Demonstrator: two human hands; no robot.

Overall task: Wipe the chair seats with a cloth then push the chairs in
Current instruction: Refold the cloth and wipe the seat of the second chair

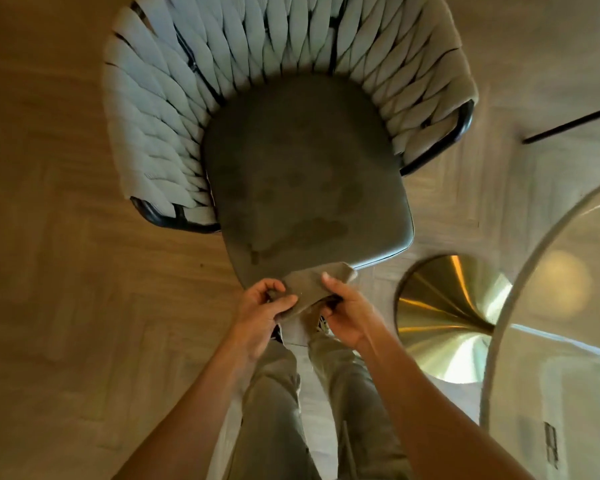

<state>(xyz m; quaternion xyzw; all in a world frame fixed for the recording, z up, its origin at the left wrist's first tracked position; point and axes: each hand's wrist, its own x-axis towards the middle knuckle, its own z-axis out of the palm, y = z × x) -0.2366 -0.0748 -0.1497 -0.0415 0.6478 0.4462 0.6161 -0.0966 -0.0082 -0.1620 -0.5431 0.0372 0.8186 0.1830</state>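
Observation:
A chair with a dark green seat (305,174) and a pale woven rope back (243,39) stands in front of me, its front edge toward my legs. The seat shows darker damp streaks near its front. I hold a grey-brown cloth (310,289) just over the seat's front edge. My left hand (265,306) pinches the cloth's left end, and my right hand (343,311) grips its right end, thumb on top. Part of the cloth hangs down between my hands.
A round glass table top (499,341) curves in at the right, with its brass cone base (447,317) below it close to the chair's front right corner. Wooden parquet floor (66,271) lies to the left. A thin black leg (568,124) shows at upper right.

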